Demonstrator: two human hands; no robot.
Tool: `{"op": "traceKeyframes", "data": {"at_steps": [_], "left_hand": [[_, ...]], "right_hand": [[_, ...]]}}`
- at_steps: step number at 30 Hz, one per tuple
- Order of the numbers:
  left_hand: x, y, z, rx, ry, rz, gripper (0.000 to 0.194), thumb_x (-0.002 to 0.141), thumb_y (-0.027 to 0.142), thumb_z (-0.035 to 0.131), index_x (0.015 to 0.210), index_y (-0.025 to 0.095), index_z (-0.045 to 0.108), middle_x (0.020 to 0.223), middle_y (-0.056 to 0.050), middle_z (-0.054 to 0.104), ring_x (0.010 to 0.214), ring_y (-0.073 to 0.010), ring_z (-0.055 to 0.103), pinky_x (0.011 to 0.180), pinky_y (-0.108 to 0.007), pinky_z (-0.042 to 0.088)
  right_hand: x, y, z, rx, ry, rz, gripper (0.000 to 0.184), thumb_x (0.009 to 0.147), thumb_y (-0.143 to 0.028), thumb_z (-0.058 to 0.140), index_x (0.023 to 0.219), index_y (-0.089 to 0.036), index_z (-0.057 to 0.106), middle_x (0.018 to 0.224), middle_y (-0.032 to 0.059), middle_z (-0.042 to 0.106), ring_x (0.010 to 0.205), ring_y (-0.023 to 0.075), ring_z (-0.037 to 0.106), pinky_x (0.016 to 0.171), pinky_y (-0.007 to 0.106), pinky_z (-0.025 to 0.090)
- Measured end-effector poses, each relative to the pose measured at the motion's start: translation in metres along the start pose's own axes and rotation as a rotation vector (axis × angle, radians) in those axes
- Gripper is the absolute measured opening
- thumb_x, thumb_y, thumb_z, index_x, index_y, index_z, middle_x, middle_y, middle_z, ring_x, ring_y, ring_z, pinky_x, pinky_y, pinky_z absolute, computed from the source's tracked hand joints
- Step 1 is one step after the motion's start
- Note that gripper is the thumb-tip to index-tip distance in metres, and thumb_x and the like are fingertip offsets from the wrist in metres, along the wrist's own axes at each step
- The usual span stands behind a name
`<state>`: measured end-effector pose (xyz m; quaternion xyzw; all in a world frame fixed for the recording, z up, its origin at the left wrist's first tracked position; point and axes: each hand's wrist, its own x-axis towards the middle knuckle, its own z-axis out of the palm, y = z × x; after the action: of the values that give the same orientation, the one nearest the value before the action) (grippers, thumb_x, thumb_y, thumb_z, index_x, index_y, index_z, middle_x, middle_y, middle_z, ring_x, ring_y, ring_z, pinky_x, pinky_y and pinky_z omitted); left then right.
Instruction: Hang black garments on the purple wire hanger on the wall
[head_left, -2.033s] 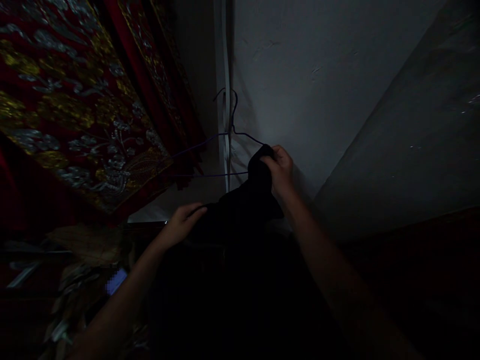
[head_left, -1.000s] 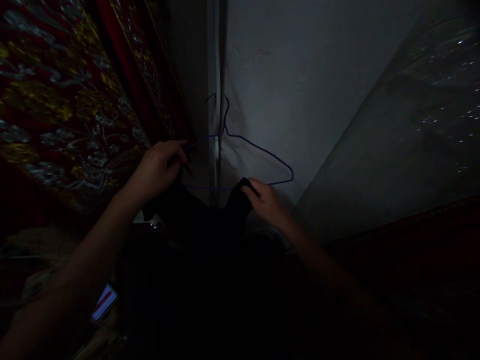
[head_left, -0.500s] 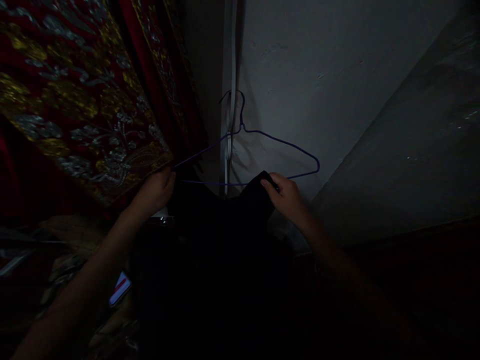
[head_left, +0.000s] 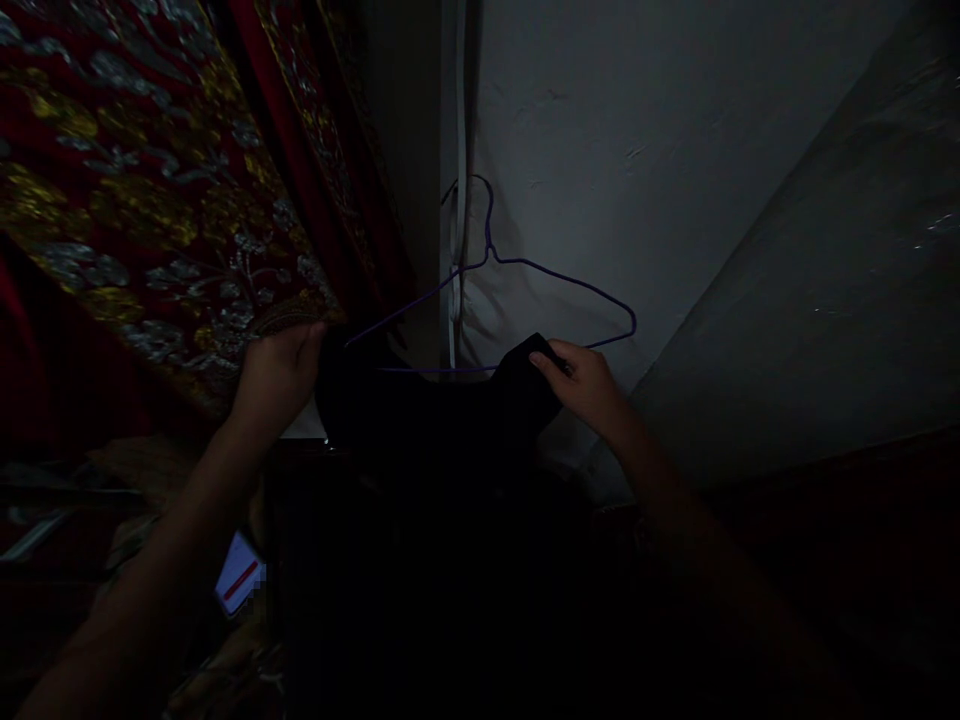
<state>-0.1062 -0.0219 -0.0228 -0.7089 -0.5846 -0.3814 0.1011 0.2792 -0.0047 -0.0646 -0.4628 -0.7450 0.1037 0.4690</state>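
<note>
A black garment [head_left: 450, 440] is stretched between my two hands in dim light; its exact cut is too dark to make out. My left hand [head_left: 277, 375] is closed on its left edge, just beyond the left end of the hanger. With thumb and fingers pinched, my right hand [head_left: 585, 380] grips the right edge below the hanger's bar. The purple wire clothes hanger [head_left: 559, 275] hangs by its hook over a pale cable on the wall. Dark cloth covers the hanger's lower left corner and part of its bottom bar.
Red drapery [head_left: 150, 230] with gold and silver embroidery fills the upper left. A pale cable [head_left: 460, 120] runs down the grey wall [head_left: 675, 120]. Below my left forearm lies a lit phone [head_left: 240, 575] among cluttered items. A translucent sheet [head_left: 817, 320] leans at the right.
My left hand has moved left and slightly up, drawing the garment's edge over the hanger's left end. My right hand has shifted slightly right, spreading the cloth wider.
</note>
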Motion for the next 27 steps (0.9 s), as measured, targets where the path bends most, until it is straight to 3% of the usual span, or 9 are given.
{"op": "traceKeyframes", "data": {"at_steps": [4,9,13,16,20,22,24,26,27], "left_hand": [[0.024,0.023,0.006,0.027,0.095,0.001,0.045,0.101,0.042,0.037,0.063,0.021,0.051,0.057,-0.002,0.048,0.056,-0.0164,0.044,0.062,-0.032,0.031],[0.052,0.062,0.028,-0.129,0.024,0.148,0.041,0.102,0.041,0.040,0.087,0.018,0.070,0.078,-0.007,0.071,0.073,-0.0213,0.063,0.069,-0.030,0.040],[0.056,0.057,0.045,-0.113,-0.020,0.205,0.038,0.101,0.046,0.047,0.105,0.020,0.075,0.093,-0.008,0.077,0.078,-0.0232,0.068,0.070,-0.030,0.043],[0.058,0.048,0.045,-0.092,-0.030,0.233,0.039,0.099,0.048,0.049,0.107,0.020,0.075,0.091,-0.007,0.078,0.073,-0.0219,0.068,0.067,-0.029,0.043],[0.064,0.049,0.035,-0.104,-0.057,0.292,0.038,0.098,0.047,0.050,0.104,0.021,0.076,0.087,-0.005,0.077,0.072,-0.0205,0.068,0.068,-0.028,0.045],[0.065,0.048,0.032,-0.109,-0.048,0.308,0.036,0.098,0.045,0.050,0.103,0.021,0.075,0.087,-0.005,0.077,0.073,-0.0205,0.068,0.069,-0.028,0.046],[0.065,0.045,0.031,-0.116,-0.036,0.312,0.035,0.098,0.045,0.049,0.103,0.021,0.074,0.089,-0.004,0.076,0.075,-0.0207,0.068,0.070,-0.029,0.047],[0.062,0.041,0.034,-0.142,-0.031,0.302,0.038,0.100,0.047,0.046,0.107,0.021,0.072,0.091,-0.004,0.075,0.077,-0.0207,0.068,0.071,-0.029,0.047],[0.061,0.040,0.037,-0.167,-0.029,0.292,0.040,0.101,0.048,0.043,0.111,0.021,0.071,0.092,-0.005,0.075,0.078,-0.0207,0.068,0.072,-0.029,0.047]], "right_hand": [[-0.005,-0.013,0.017,0.075,-0.058,-0.002,0.036,0.093,-0.044,0.056,0.065,-0.022,0.050,0.062,-0.0013,0.048,0.061,0.0152,0.047,0.060,0.030,0.035],[-0.015,-0.030,0.034,0.167,-0.052,-0.066,0.029,0.097,-0.040,0.051,0.077,-0.022,0.062,0.082,0.0052,0.064,0.083,0.0217,0.061,0.077,0.035,0.048],[-0.026,-0.021,0.017,0.068,0.382,-0.076,0.027,0.099,-0.037,0.050,0.103,-0.022,0.072,0.129,0.0140,0.059,0.124,0.0282,0.055,0.105,0.044,0.044],[-0.024,-0.002,-0.005,0.022,0.652,0.017,0.028,0.098,-0.041,0.052,0.100,-0.020,0.071,0.112,0.0138,0.063,0.114,0.0281,0.059,0.098,0.043,0.047],[0.002,0.025,-0.033,0.237,0.817,0.073,0.027,0.091,-0.045,0.061,0.087,-0.019,0.065,0.082,0.0051,0.062,0.085,0.0215,0.060,0.081,0.036,0.050],[0.018,0.034,-0.046,0.432,0.728,0.104,0.029,0.085,-0.048,0.069,0.089,-0.020,0.065,0.083,0.0041,0.064,0.083,0.0205,0.061,0.080,0.036,0.051],[0.029,0.037,-0.055,0.594,0.490,0.189,0.033,0.079,-0.051,0.075,0.092,-0.022,0.067,0.084,0.0041,0.069,0.084,0.0225,0.064,0.080,0.038,0.053],[0.035,0.034,-0.057,0.621,0.308,0.254,0.031,0.080,-0.053,0.076,0.087,-0.023,0.070,0.082,0.0053,0.071,0.083,0.0257,0.068,0.078,0.042,0.056],[0.035,0.030,-0.055,0.583,0.302,0.250,0.030,0.082,-0.053,0.075,0.084,-0.023,0.070,0.082,0.0065,0.071,0.082,0.0265,0.068,0.077,0.043,0.057]]}}
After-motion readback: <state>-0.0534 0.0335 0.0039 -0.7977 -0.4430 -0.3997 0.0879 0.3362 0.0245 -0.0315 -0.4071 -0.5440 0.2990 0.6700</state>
